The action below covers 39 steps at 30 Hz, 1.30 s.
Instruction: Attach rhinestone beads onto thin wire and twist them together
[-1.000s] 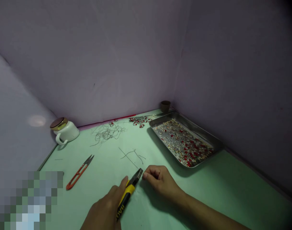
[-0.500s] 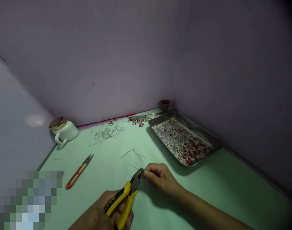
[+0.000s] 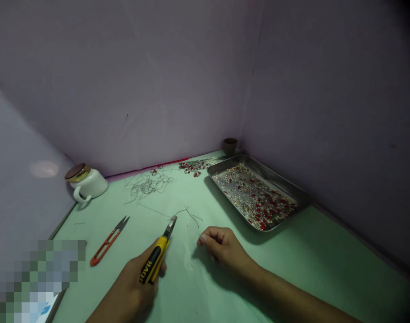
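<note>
- Head view, left hand [image 3: 131,289]: the fingers are wrapped tight around the yellow-and-black handles of the pliers [image 3: 157,260], which slant up and away over the green table [image 3: 325,255]. The nose of the pliers looks closed and points at a thin wire [image 3: 154,209] lying on the table; whether the tip pinches that wire is too fine to tell.
- Head view, right hand [image 3: 223,246]: it rests on the table just right of the pliers, fingers curled in with thumb and forefinger pressed together. Anything between the fingertips is too small to make out.
- Head view, near the hands: short bent wire pieces [image 3: 191,214] lie just beyond the right hand's knuckles. Orange thread snips [image 3: 109,241] lie flat to the left of the pliers, well apart from both hands.
- Head view, far side: a tangle of wire [image 3: 147,184] sits toward the back wall, with a white lidded mug [image 3: 85,184] at the left edge. A steel tray [image 3: 292,190] of red and pale beads [image 3: 255,199] stands at the right, a small brown cup [image 3: 230,146] in the corner behind it, and a red bead cluster [image 3: 191,167] beside the tray's far end.
</note>
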Available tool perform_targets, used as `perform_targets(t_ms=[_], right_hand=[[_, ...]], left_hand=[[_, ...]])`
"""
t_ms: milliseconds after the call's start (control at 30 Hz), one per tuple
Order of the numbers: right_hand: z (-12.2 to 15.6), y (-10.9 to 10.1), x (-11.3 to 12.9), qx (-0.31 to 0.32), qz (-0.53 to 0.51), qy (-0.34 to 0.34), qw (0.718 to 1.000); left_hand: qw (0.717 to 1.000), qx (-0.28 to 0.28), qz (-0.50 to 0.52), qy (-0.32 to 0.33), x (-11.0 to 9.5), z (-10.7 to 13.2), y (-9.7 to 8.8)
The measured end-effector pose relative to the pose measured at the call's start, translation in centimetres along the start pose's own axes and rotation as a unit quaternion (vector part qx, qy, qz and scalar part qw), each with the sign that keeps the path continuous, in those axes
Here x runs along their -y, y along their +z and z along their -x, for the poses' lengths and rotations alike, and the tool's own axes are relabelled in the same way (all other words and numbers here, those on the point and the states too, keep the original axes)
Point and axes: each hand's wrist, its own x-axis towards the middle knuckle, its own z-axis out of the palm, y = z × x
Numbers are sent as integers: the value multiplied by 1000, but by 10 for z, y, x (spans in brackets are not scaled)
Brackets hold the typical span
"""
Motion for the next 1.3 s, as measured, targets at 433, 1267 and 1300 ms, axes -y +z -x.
perform_targets(t_ms=[433, 1267, 1300], right_hand=[[-25, -32, 4, -97, 91, -80, 988], [9, -13, 69, 18, -43, -41, 998], [9, -10, 63, 24, -89, -8, 996]], left_hand=[[975, 184, 116, -46, 1, 1, -5], [908, 239, 313, 144, -3, 27, -21], [911, 208, 325, 144, 1, 22, -18]])
